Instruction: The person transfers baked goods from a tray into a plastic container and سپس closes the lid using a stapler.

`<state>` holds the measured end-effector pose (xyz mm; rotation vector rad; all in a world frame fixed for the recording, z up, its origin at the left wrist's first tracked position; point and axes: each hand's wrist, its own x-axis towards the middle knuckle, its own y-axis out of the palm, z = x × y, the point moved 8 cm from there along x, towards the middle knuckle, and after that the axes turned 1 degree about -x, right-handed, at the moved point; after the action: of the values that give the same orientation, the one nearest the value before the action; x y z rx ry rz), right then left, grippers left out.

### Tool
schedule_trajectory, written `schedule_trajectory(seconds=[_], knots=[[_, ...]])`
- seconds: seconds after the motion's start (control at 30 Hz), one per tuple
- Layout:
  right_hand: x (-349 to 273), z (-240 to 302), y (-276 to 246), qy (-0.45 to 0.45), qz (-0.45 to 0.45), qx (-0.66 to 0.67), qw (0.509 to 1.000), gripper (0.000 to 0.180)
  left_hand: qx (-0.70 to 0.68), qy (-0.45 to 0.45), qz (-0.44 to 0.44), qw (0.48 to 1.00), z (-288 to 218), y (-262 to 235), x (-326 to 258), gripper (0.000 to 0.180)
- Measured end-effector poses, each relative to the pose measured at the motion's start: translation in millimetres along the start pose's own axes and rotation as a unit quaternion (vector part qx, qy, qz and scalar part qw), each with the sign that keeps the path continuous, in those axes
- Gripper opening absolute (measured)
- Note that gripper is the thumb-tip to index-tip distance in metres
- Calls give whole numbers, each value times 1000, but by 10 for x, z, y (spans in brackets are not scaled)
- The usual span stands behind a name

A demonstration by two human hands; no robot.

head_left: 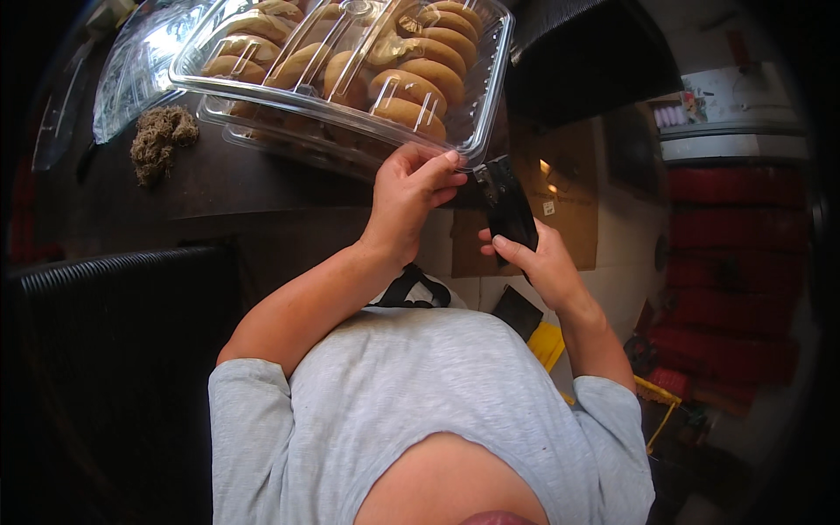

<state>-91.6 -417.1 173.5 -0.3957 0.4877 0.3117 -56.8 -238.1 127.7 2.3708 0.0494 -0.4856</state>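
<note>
Clear plastic box (477,105): ribbed lid, round golden buns (411,87) inside.
Left hand (407,197): fingers pinched on box rim.
Right hand (542,262): fingers closed around black stapler-like tool (509,206).

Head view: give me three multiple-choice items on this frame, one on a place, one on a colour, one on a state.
1. Where does the left hand grip the clear plastic container?
A. its near corner
B. its far edge
C. underneath its middle

2. What colour is the tool in the right hand?
A. red
B. black
C. white

3. How is the container's lid?
A. taken off
B. down over the rolls
C. torn in half

Answers: 1 A, the fingers pinch the corner rim nearest the person. 2 B, it is dark black throughout. 3 B, the clear lid covers the tan rolls.
</note>
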Motion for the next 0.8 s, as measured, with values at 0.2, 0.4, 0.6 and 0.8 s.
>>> schedule_trajectory(seconds=[0.2, 0.4, 0.6, 0.8], knots=[[45, -22, -16, -23, 1, 39, 999, 35, 13, -137, -39, 990, -4, 90, -16, 39], [85, 6, -33, -40, 2, 24, 999, 29, 54, -87, -60, 993, 3, 54, 52, 38], [118, -102, -66, -50, 11, -7, 999, 32, 74, -36, -26, 996, -27, 67, 19, 31], [170, -469, -80, -15, -2, 61, 998, 35, 516, 419, 38, 746, -662, 437, -635, 31]])
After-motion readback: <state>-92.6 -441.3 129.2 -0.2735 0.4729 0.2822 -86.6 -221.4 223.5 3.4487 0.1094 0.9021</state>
